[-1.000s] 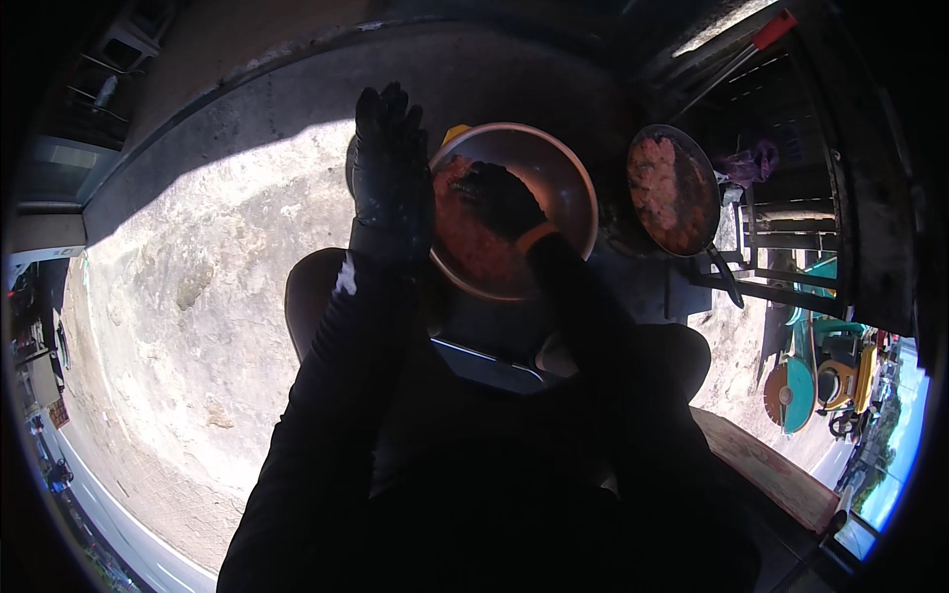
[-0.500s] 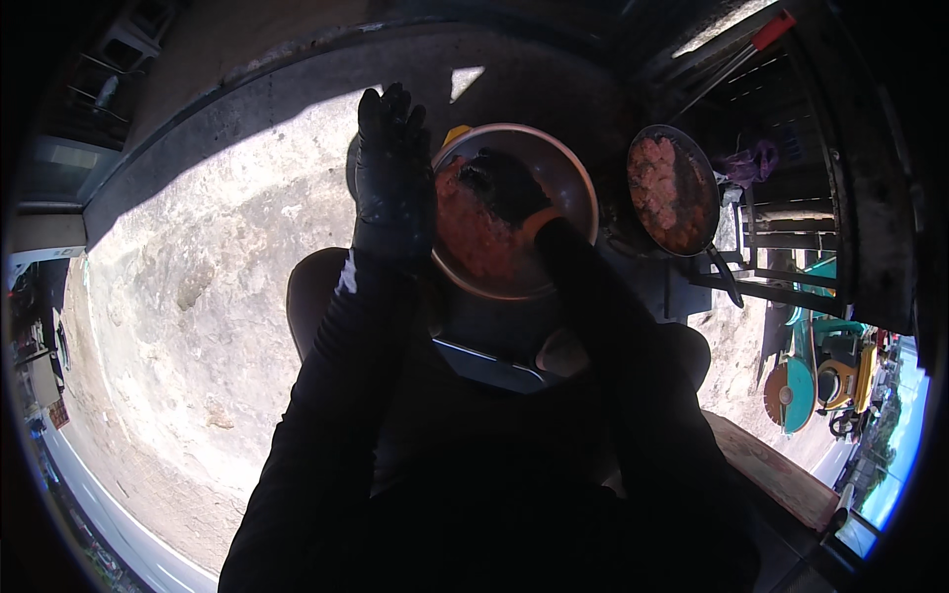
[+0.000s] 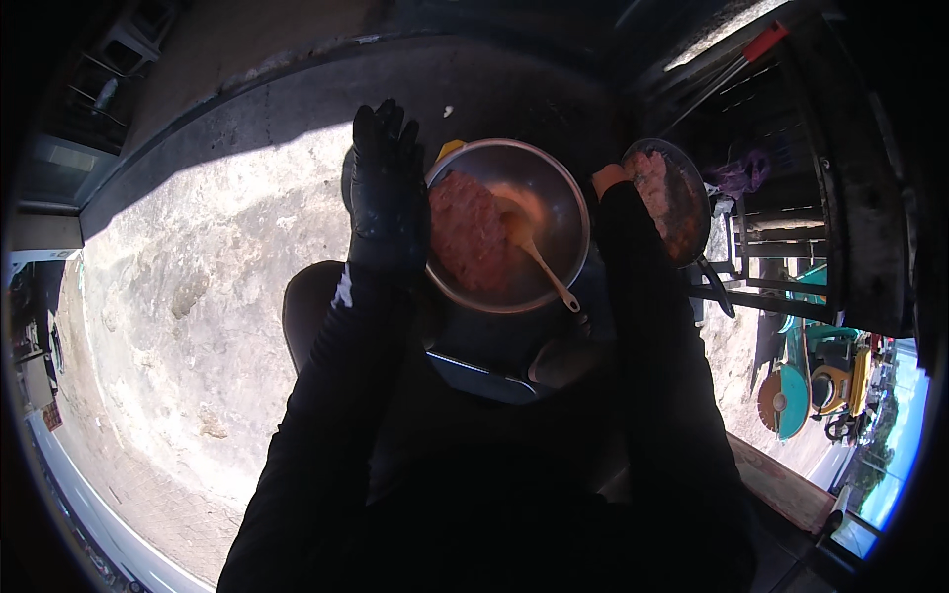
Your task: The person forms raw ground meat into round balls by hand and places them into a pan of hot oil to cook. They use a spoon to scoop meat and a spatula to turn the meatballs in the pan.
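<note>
A wide metal bowl (image 3: 568,188) stands in front of me with a mass of raw ground meat (image 3: 467,232) on its left side. In it a wooden spoon (image 3: 544,265) leans, its handle across the near right rim. My left hand (image 3: 384,193), in a black glove, is held up beside the bowl's left rim, fingers stretched and holding nothing. Between bowl and pan is my right hand (image 3: 599,166); its dark glove merges with the shadow, so the fingers cannot be made out. The frying pan (image 3: 704,212) to the right holds pinkish meat (image 3: 652,188).
A black pan handle (image 3: 719,289) points toward me on the right. Behind it are dark wooden slats and a purple plastic bag (image 3: 736,176). A red-handled tool (image 3: 763,44) leans at the far right. Sunlit concrete floor (image 3: 188,296) stretches left; a teal saw machine (image 3: 786,400) stands outside.
My right hand has left the meat in the bowl and moved right to the pan's left edge, uncovering the wooden spoon. My left hand stays raised beside the bowl.
</note>
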Demonstrator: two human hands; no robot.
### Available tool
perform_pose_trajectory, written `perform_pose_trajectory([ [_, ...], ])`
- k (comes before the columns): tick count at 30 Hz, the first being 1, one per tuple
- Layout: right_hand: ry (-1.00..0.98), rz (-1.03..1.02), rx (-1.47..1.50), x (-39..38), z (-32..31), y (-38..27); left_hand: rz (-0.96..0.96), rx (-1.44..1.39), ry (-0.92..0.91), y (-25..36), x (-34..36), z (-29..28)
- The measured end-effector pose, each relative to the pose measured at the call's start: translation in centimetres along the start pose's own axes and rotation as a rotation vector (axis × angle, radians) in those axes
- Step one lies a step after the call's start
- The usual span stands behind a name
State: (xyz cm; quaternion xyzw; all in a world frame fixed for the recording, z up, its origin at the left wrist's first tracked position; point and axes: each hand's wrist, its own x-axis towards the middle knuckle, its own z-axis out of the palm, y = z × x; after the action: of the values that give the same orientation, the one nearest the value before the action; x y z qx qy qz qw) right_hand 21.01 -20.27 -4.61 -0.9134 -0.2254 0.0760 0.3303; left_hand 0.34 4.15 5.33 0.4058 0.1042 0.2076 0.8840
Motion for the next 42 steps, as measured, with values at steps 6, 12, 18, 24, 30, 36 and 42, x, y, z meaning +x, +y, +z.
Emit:
perform_pose_trajectory([
  [6,0.099,-0.021,-0.904,4.1,-3.6,6.9,0.006,0.010,0.008,0.0,0.2,-0.1],
  [12,0.093,-0.180,-0.821,0.2,-1.8,1.2,0.013,0.033,0.039,0.4,-0.1,0.0],
  [18,-0.100,-0.124,0.008,-5.4,12.4,-10.2,0.055,-0.032,0.053,0.7,0.3,-0.3],
  [24,-0.137,-0.074,-0.224,-4.1,17.5,-11.5,-0.018,-0.049,0.089,0.8,0.7,-0.5],
  [30,-0.173,0.022,0.233,-3.9,13.7,-9.5,0.007,0.063,0.002,-0.1,1.3,-2.4],
  [36,-0.147,0.360,1.004,-7.4,8.0,-9.5,0.052,0.408,-0.060,-3.2,2.6,-3.1],
  [42,0.011,-0.036,0.616,-12.3,4.7,-10.2,-0.526,0.033,-0.038,-9.2,-1.8,-1.2],
])
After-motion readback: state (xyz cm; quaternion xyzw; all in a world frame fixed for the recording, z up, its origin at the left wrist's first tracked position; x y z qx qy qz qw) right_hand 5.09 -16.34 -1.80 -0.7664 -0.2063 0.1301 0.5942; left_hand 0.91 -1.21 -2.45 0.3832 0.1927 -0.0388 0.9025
